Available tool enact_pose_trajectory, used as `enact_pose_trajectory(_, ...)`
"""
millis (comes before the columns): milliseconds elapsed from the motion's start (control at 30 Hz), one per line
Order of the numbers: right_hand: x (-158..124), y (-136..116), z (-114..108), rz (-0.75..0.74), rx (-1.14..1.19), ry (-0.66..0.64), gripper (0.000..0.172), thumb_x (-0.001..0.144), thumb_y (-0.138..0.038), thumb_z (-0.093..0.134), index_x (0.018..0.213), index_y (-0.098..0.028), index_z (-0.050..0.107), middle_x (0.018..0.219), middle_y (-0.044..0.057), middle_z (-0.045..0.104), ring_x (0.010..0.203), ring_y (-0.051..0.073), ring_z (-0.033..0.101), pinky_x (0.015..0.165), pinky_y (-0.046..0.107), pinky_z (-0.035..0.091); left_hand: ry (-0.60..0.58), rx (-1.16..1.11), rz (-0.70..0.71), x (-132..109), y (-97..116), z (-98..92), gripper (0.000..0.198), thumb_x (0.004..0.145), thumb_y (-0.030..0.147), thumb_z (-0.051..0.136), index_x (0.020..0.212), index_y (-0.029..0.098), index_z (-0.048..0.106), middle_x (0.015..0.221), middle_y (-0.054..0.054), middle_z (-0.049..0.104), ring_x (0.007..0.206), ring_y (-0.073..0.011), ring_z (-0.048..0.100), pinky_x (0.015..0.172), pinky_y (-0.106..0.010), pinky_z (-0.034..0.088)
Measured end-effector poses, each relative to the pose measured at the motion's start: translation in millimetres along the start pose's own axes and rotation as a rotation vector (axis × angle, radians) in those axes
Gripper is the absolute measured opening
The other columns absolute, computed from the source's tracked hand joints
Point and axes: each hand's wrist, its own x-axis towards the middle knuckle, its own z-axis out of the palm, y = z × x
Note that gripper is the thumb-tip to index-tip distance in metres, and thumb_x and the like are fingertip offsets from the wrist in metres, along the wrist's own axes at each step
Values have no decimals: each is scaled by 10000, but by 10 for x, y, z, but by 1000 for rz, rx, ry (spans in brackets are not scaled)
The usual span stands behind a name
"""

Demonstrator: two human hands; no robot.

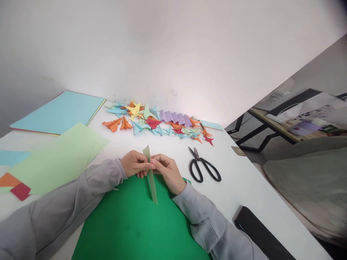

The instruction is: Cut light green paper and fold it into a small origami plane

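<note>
My left hand (135, 163) and my right hand (168, 170) meet above a dark green sheet (135, 224) on the white table (238, 180). Both pinch a narrow folded strip of pale green paper (151, 180) between thumb and fingers. The strip stands nearly upright, its top end above my fingers and its pointed lower end over the green sheet. Grey sleeves cover both of my arms.
Black scissors (203, 168) lie shut to the right of my hands. A pile of folded coloured paper shapes (159, 122) sits at the back by the wall. Light green sheets (56, 159), a light blue stack (59, 112), small scraps (20, 190) lie left; a black flat object (260, 234) front right.
</note>
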Motion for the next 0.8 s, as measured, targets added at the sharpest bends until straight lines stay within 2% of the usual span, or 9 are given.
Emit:
enact_pose_trajectory(333, -7, 6, -22, 20, 11, -5, 369, 664, -542, 695, 712, -183, 619, 751, 1, 631, 620, 118, 551, 595, 265, 462, 7, 42, -2, -15, 13, 13, 391, 621, 479, 678, 463, 142, 558, 395, 10, 542, 349, -87, 517, 347, -182, 412)
enact_pose_trajectory(633, 1, 26, -37, 17, 19, -1, 355, 685, -534, 680, 710, -188, 607, 641, -24, 575, 588, 113, 509, 586, 259, 434, 5, 55, 14, -17, 17, 20, 392, 647, 476, 657, 465, 145, 552, 401, 10, 541, 346, -85, 515, 344, -180, 411)
enact_pose_trajectory(800, 7, 28, -39, 0, 29, 23, 347, 700, -521, 664, 693, -183, 589, 534, -51, 516, 483, 86, 438, 480, 220, 341, 13, 70, 23, -17, 27, 18, 383, 664, 464, 648, 483, 139, 558, 410, 0, 549, 355, -95, 529, 345, -186, 421)
